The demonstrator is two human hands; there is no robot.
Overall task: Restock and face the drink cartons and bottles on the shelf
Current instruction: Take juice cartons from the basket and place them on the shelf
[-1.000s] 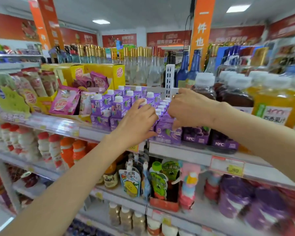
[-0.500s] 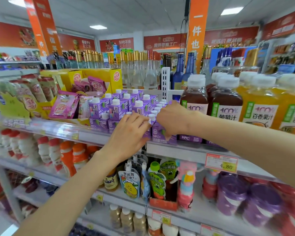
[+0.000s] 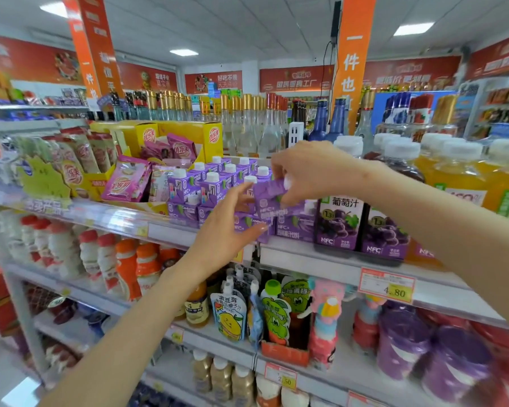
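Several small purple juice cartons (image 3: pixel 206 186) with white caps stand in stacked rows on the top shelf (image 3: pixel 321 254). My right hand (image 3: pixel 306 168) grips one purple carton (image 3: pixel 269 196) from above and holds it tilted, lifted clear of the row. My left hand (image 3: pixel 227 227) reaches up below it, fingers spread, touching the front cartons (image 3: pixel 249 224) on the lower tier. To the right stand dark grape juice bottles (image 3: pixel 340 227) with purple labels and white caps, then yellow juice bottles (image 3: pixel 459 183).
Pink snack packets (image 3: pixel 127 180) and yellow display boxes (image 3: pixel 188 136) sit left of the cartons. Glass bottles (image 3: pixel 247 124) line the back. Lower shelves hold white and orange yoghurt bottles (image 3: pixel 106 262), drink pouches (image 3: pixel 229 312) and purple tubs (image 3: pixel 403 342). A price tag (image 3: pixel 387 284) reads 4.80.
My right hand has lifted a purple carton up out of the row and tilted it. My left hand has slid slightly down and right to the front cartons. The camera has moved closer.
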